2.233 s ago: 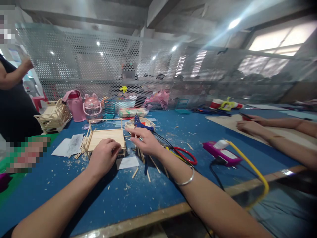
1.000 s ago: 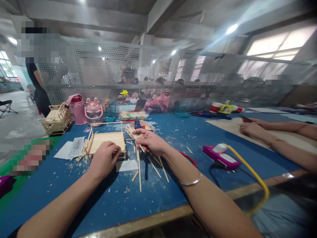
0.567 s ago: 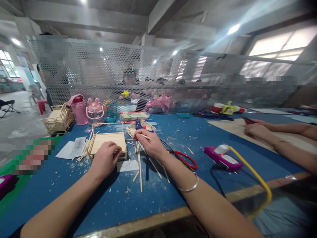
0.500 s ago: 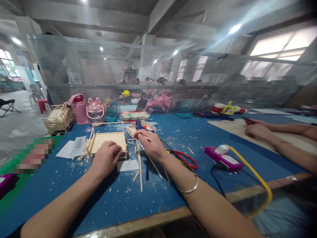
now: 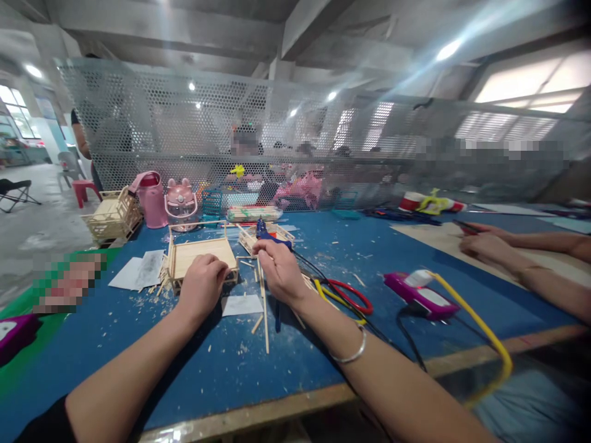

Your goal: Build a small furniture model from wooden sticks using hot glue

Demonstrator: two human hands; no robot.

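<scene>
My left hand [image 5: 203, 284] is closed at the front right corner of a small wooden stick frame [image 5: 203, 253], which has a flat slatted base and thin upright rails. Its bent fingers seem to grip that corner, though the fingertips are partly hidden. To the right, my right hand [image 5: 281, 271] is closed, fingers curled together, and what they pinch cannot be made out. Just beyond it lies a blue glue gun [image 5: 264, 232], beside a smaller wooden stick piece [image 5: 280, 234]. Loose thin sticks [image 5: 265, 320] and a white paper piece [image 5: 242, 305] lie between my hands.
A purple power strip [image 5: 420, 296] with a yellow cable sits right, near red and yellow cable loops [image 5: 351, 295]. Behind stand a pink flask [image 5: 152, 200], a pink bottle [image 5: 181, 204] and a stacked wooden piece [image 5: 113, 215]. A co-worker's hands [image 5: 489, 243] are at far right.
The view has shifted slightly. A short stick end that showed at my right fingers is no longer visible, and that hand has turned a little. My left hand stays at the frame's corner.
</scene>
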